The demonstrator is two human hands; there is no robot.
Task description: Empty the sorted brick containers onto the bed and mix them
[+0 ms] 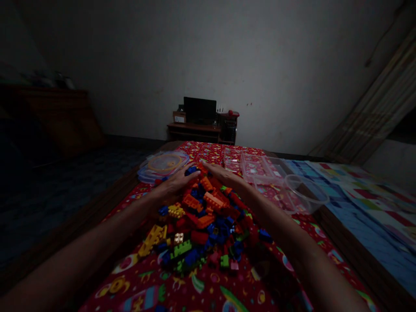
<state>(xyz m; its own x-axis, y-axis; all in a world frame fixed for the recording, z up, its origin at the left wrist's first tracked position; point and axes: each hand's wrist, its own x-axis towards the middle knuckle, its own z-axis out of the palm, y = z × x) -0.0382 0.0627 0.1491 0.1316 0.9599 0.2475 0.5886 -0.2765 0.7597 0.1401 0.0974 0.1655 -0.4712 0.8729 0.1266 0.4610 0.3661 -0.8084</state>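
A heaped pile of plastic building bricks (208, 216) in orange, blue, yellow, green and red lies on a red patterned cloth (211, 286). My left hand (180, 180) rests against the pile's far left side, its fingers stretched forward and its thumb pointing inward over the bricks. Along the far right side lies my right hand (224, 174), palm toward the pile, fingers extended; they are partly in shadow. Both forearms frame the heap, with bricks between them. A yellow brick (153, 239) sits at the pile's near left edge.
Clear round lids (164, 162) are stacked left of the pile. Several transparent plastic containers (289, 186) stand to the right, beside a bed with a blue and checked cover (347, 216). A desk with a monitor (199, 110) stands against the far wall.
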